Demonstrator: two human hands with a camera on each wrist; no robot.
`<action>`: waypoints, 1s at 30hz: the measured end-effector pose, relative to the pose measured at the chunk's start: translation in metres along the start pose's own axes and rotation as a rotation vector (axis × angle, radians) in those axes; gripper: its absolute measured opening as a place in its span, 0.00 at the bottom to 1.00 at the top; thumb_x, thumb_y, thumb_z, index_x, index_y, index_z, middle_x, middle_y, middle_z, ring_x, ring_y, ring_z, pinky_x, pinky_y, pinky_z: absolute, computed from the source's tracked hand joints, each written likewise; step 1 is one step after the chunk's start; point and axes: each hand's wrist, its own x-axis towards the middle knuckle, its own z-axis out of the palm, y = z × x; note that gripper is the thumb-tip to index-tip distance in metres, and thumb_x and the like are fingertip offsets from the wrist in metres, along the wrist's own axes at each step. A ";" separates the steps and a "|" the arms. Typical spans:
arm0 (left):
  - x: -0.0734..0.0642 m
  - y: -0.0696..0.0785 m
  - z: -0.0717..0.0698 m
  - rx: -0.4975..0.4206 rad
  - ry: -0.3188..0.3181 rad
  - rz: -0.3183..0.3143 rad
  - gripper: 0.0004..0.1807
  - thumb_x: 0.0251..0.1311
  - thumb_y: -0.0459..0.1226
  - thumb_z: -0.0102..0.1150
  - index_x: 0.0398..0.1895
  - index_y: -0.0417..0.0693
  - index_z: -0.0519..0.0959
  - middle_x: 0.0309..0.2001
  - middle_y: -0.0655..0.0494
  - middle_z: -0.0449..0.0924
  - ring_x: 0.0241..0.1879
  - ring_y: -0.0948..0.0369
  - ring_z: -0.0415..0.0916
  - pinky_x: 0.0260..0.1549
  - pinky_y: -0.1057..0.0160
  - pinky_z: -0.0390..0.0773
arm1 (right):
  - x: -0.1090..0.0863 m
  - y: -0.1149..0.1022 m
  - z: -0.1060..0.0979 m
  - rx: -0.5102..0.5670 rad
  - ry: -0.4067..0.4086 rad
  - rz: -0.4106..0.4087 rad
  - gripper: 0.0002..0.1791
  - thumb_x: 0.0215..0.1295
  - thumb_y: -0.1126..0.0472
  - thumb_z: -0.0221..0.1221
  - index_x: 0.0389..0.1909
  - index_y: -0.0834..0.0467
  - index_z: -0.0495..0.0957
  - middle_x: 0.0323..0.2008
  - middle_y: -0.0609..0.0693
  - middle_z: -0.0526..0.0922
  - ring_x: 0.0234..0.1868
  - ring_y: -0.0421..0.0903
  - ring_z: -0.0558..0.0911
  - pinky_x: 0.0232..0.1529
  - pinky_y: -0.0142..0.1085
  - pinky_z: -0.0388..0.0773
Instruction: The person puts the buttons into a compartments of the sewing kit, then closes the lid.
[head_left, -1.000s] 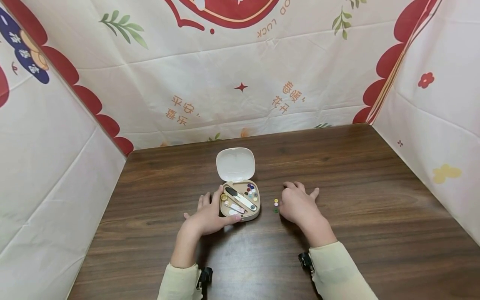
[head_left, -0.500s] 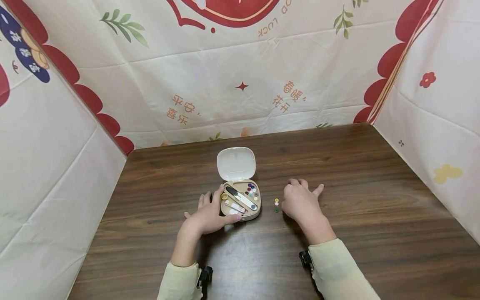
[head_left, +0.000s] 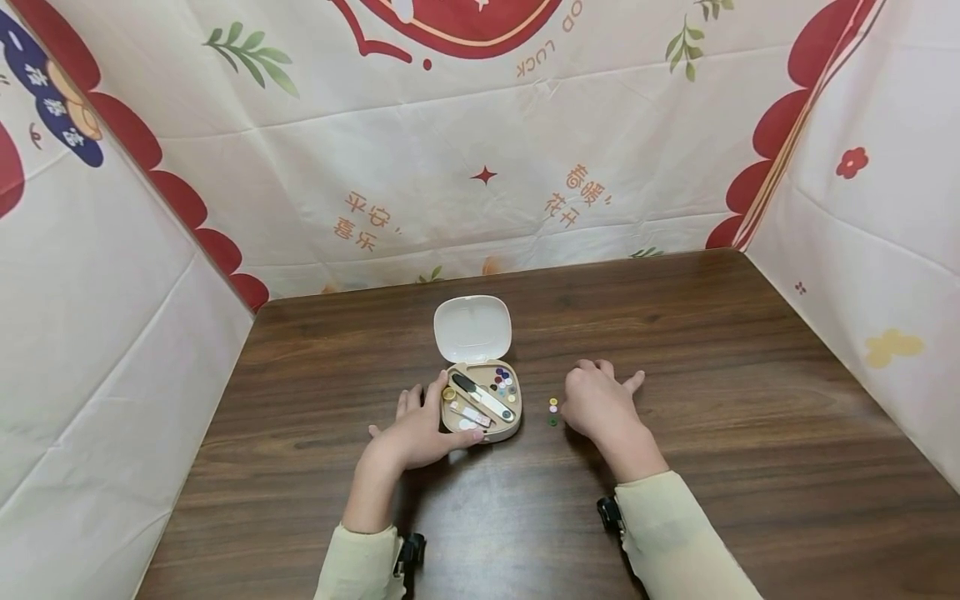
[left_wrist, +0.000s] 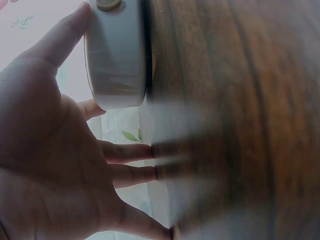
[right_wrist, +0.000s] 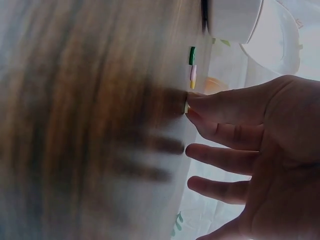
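An open sewing kit box (head_left: 507, 431) stands on the table, its white lid (head_left: 472, 328) tipped back. My left hand (head_left: 408, 439) holds the box by its front left corner, thumb along the front and index finger on the left side, the others spread on the tabletop. Inside lie thread snips (head_left: 483, 396), a gold thimble (head_left: 448, 393) and several small buttons (head_left: 504, 383). Right of the box, a yellow button (head_left: 553, 402), a pale pink button (head_left: 553, 409) and a green button (head_left: 552, 422) form a row. My right hand (head_left: 600, 406) pinches a small pale button (right_wrist: 186, 106) at the table surface.
The dark wooden table (head_left: 675, 333) extends on both sides of the box. A printed white cloth (head_left: 420, 142) hangs behind it and along the left and right sides. Black straps (head_left: 611, 515) sit at both wrists.
My right hand has shifted slightly right, away from the row of buttons, then settled back a little left. The left hand and the box have stayed in place.
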 end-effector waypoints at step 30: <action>-0.021 0.018 -0.015 0.028 0.004 0.016 0.63 0.56 0.74 0.65 0.88 0.70 0.43 0.86 0.35 0.47 0.87 0.36 0.40 0.62 0.07 0.42 | 0.034 -0.062 -0.005 0.348 0.042 -0.100 0.13 0.68 0.56 0.68 0.23 0.53 0.88 0.80 0.59 0.68 0.81 0.69 0.62 0.71 0.84 0.51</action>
